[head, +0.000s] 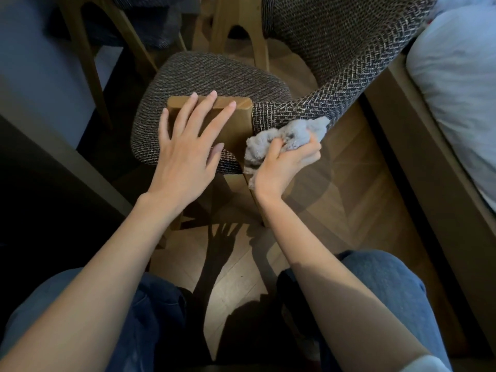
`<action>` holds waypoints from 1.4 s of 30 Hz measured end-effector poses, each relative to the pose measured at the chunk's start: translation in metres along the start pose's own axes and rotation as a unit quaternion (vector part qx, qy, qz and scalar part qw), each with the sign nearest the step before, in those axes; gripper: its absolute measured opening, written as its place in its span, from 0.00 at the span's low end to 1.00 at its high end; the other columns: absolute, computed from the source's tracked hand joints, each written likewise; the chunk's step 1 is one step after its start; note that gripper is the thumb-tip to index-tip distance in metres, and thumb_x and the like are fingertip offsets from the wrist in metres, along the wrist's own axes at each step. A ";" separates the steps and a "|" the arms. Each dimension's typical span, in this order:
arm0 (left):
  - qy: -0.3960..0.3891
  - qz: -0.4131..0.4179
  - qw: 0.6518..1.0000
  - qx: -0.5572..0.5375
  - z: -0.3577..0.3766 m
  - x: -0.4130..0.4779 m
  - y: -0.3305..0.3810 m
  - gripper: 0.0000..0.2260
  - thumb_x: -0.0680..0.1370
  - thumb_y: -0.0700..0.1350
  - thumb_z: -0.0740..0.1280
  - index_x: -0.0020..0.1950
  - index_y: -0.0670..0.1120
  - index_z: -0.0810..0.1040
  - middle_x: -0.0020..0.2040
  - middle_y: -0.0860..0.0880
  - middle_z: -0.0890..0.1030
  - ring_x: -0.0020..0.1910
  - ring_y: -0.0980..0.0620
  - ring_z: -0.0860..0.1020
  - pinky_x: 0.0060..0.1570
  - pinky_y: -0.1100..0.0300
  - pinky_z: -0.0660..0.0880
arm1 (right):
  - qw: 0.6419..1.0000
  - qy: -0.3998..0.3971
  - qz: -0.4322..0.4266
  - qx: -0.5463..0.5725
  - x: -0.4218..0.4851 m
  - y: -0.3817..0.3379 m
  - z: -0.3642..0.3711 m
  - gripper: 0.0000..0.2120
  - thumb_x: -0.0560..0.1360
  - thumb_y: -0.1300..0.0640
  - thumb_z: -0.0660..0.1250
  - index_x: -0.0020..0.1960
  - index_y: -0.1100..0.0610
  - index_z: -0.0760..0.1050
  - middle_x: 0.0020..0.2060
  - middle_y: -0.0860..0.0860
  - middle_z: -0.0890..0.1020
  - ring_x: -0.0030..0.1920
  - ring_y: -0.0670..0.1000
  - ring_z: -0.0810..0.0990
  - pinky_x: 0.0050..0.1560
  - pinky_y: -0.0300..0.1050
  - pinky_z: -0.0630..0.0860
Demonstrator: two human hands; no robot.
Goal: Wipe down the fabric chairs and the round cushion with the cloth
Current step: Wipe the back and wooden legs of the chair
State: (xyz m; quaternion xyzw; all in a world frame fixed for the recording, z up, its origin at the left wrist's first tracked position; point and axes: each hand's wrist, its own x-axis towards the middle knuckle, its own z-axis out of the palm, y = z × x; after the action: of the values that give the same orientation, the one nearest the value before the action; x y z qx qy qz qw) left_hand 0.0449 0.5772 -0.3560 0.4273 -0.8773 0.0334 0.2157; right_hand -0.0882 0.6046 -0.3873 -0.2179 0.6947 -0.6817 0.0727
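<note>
A: Grip?

B: Right hand (284, 162) has its fingers curled tight round the bunched grey cloth (281, 138). It presses the cloth on the lower edge of the near chair's woven backrest (335, 63), where the fabric meets the wooden end piece (241, 116). Left hand (185, 154) lies flat on that wood with fingers straight and spread, holding nothing. Bracing the chair, I'd say.

A: Step?

B: Wiping the backrest, at its end. The seat (214, 73) is below both hands and the cloth isn't on it.

A: Next move?

B: My guess is a sweep along the backrest's curve toward the upper right, then the seat. It needs firm, even pressure, since that coarse weave could snag the cloth. A second chair (80, 49) stands beyond. No separate round cushion shows. A bed (456, 89) crowds the right side.
</note>
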 end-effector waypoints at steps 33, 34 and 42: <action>0.070 -0.192 0.837 -0.508 -0.049 -0.016 -0.043 0.13 0.81 0.46 0.64 0.65 0.51 0.76 0.63 0.53 0.76 0.58 0.56 0.77 0.50 0.66 0.75 | 0.734 -0.378 -0.464 -0.322 0.016 -0.070 0.035 0.33 0.69 0.51 0.74 0.69 0.58 0.66 0.57 0.55 0.78 0.62 0.57 0.74 0.65 0.50 0.62; 0.065 -0.161 0.865 -0.471 -0.044 -0.014 -0.038 0.14 0.80 0.45 0.65 0.66 0.51 0.76 0.65 0.53 0.74 0.60 0.56 0.74 0.54 0.67 0.73 | 0.745 -0.374 -0.452 -0.317 0.022 -0.068 0.027 0.31 0.69 0.52 0.74 0.68 0.58 0.68 0.57 0.56 0.78 0.60 0.58 0.74 0.61 0.50 0.64; 0.120 -0.080 0.954 -0.264 -0.030 -0.007 -0.024 0.18 0.76 0.42 0.69 0.66 0.50 0.76 0.63 0.51 0.74 0.61 0.56 0.69 0.60 0.70 0.64 | 0.803 -0.378 -0.419 -0.194 0.016 -0.046 0.002 0.25 0.76 0.53 0.67 0.70 0.62 0.70 0.66 0.57 0.74 0.69 0.56 0.69 0.72 0.49 0.60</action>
State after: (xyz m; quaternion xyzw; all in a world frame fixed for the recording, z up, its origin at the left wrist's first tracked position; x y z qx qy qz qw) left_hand 0.0776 0.5742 -0.3350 0.4165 -0.7856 -0.1660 0.4264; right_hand -0.0925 0.5973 -0.3392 -0.7375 0.5708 -0.3609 -0.0070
